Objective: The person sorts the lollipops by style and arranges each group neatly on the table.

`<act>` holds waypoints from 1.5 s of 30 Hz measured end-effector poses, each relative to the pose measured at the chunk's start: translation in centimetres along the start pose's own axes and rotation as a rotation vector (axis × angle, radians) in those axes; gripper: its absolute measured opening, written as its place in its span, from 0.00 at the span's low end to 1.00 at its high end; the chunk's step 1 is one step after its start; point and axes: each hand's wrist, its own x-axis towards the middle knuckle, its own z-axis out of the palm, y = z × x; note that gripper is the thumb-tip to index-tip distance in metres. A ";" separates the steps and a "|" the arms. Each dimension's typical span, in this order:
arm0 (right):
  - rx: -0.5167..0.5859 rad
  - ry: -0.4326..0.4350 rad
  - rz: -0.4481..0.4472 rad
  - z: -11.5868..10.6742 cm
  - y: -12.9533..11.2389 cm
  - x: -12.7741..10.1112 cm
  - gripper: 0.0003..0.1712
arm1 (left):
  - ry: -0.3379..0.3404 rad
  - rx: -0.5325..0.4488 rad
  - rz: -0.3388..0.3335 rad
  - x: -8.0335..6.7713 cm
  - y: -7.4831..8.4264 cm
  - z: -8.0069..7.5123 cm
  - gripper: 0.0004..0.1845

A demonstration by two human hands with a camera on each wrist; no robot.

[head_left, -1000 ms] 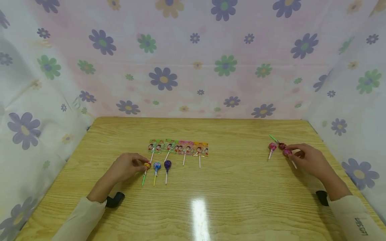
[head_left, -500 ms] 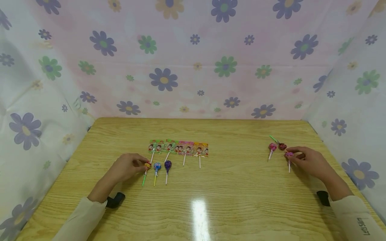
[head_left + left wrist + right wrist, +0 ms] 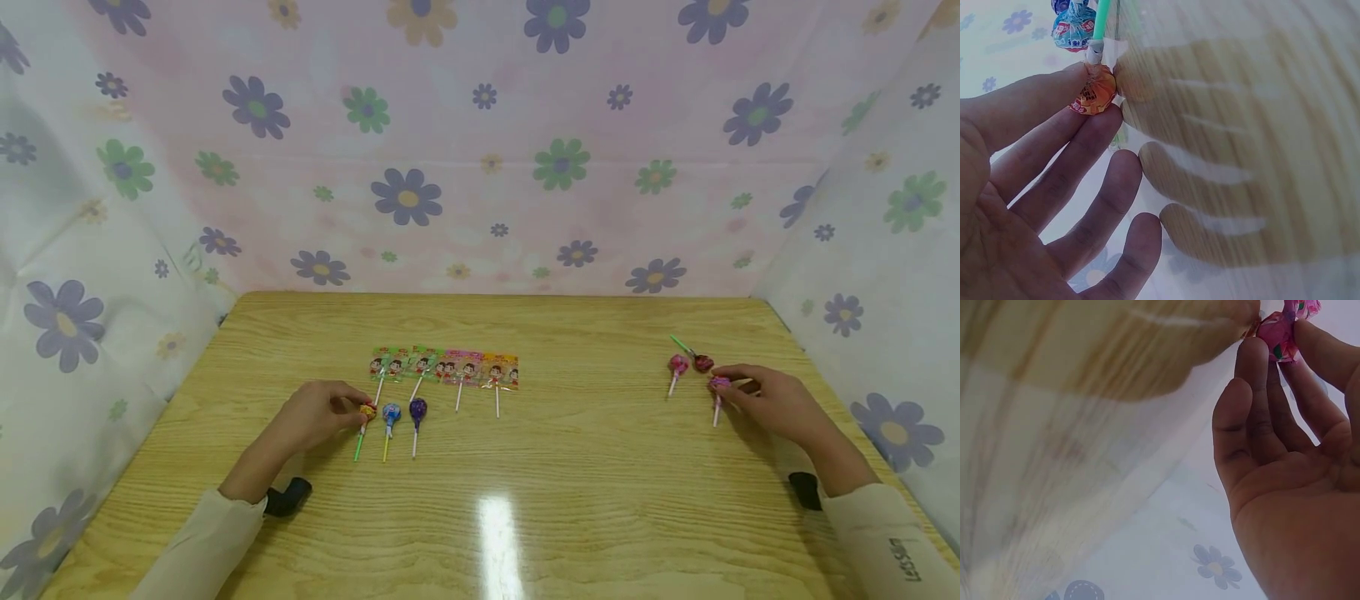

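Between thumb and fingertips my left hand (image 3: 318,417) pinches the round head of an orange-and-yellow lollipop (image 3: 1099,94) with a green stick, low at the table. Right of it lie a blue lollipop (image 3: 392,413) on a yellow stick and a purple lollipop (image 3: 417,408). On the far right, my right hand (image 3: 772,404) pinches a pink lollipop (image 3: 1277,337) by its head, its white stick pointing toward me. Just beyond those fingertips are a dark red lollipop (image 3: 702,363) with a green stick and another pink lollipop (image 3: 678,364).
Several flat lollipops in clear printed wrappers (image 3: 468,368) lie in a row behind the left group. The wooden table (image 3: 585,467) carries a bright light reflection near its front. Flower-patterned cloth (image 3: 480,192) encloses the back and both sides.
The pink lollipop in my right hand has turned, its stick swinging from lower right to point nearly straight toward me, and shifted slightly nearer. My left hand has stayed in place.
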 end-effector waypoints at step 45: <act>0.075 0.141 -0.157 1.6 -4.3 0.5 0.22 | 0.009 -0.025 -0.002 -0.2 0.1 0.0 0.11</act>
